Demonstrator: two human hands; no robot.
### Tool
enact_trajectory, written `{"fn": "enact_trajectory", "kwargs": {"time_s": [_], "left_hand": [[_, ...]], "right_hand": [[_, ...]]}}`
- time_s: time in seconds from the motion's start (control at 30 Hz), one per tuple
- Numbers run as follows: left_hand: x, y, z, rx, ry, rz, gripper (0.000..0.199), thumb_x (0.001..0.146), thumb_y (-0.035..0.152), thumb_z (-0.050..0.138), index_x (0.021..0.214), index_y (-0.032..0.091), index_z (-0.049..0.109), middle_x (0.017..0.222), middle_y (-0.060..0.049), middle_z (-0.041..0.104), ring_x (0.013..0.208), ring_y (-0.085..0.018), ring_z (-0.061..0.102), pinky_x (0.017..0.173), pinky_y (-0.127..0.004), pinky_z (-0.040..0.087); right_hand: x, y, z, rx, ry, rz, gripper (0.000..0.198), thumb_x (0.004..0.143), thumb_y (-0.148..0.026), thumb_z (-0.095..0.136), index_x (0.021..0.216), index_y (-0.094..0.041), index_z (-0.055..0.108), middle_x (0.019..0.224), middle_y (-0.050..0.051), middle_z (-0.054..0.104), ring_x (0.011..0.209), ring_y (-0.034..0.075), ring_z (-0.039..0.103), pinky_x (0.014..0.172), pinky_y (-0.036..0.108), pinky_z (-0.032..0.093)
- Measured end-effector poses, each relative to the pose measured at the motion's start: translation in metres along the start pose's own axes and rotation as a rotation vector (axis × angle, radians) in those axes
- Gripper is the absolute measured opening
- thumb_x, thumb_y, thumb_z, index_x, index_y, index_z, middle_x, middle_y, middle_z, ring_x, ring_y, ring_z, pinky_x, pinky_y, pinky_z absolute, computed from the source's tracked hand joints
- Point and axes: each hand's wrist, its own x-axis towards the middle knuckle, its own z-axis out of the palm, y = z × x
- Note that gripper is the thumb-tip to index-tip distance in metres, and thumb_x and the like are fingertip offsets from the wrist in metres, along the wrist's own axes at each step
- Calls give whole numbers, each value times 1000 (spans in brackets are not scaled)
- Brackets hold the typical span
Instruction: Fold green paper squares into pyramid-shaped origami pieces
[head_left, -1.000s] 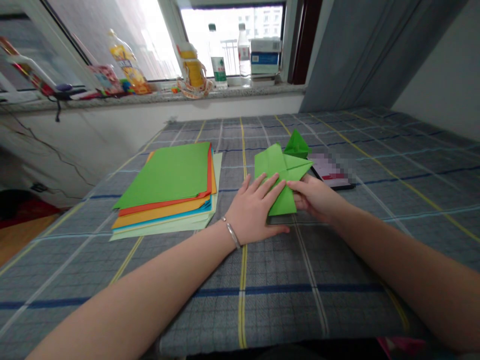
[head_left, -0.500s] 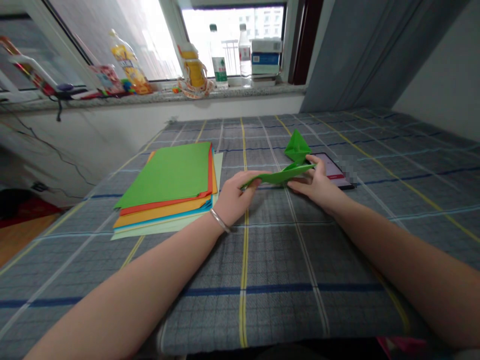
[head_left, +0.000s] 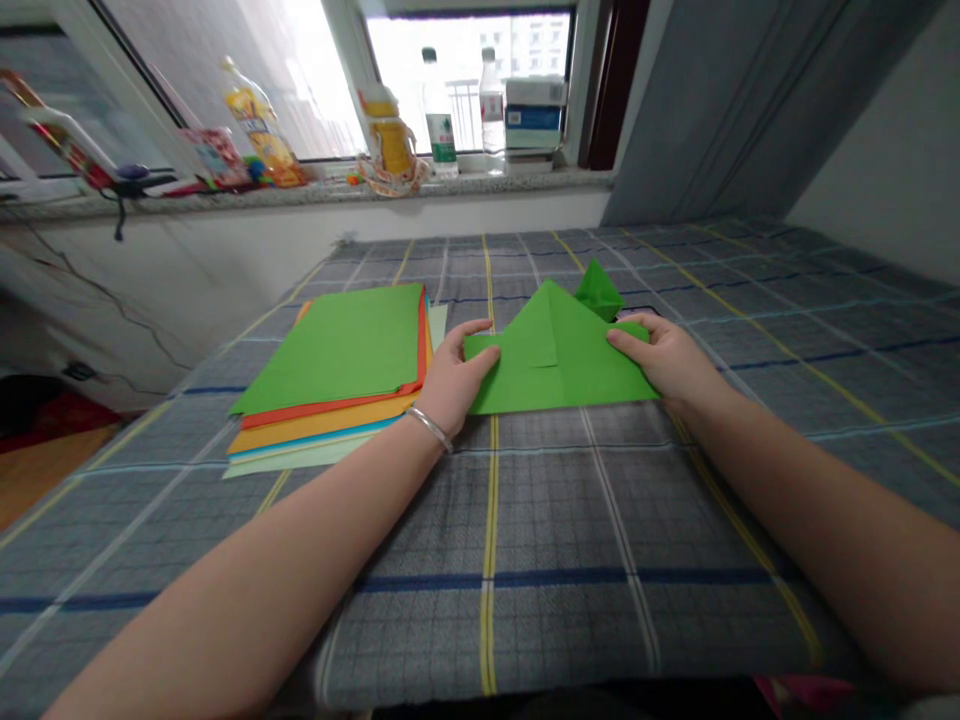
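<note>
A folded sheet of green paper is held up between my hands, its broad face toward me and a peak at the top middle. My left hand pinches its left end between thumb and fingers; a silver bangle sits on that wrist. At the right end, my right hand grips the paper, thumb in front and fingers behind. Just behind the sheet stands a small folded green paper shape. The phone lying behind my right hand is almost wholly hidden.
Left of my hands lies a stack of coloured paper, green on top. A plaid cloth covers the table. Along the windowsill stand bottles, a yellow cup and boxes. A grey curtain hangs at right.
The green paper has turned from nearly edge-on to showing its broad face with a peak. My hands have moved apart, the right one further right, and the phone is now covered.
</note>
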Motion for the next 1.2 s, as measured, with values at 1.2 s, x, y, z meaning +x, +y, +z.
{"fn": "enact_trajectory", "kwargs": {"time_s": [1.2], "left_hand": [[-11, 2, -5, 1212, -766, 894, 37, 96, 43, 49, 121, 21, 63, 116, -9, 64, 103, -23, 57, 93, -39, 46]], "right_hand": [[-22, 1, 8, -1083, -672, -760, 26, 83, -32, 66, 106, -23, 71, 110, 9, 69, 103, 25, 62, 94, 41, 48]]}}
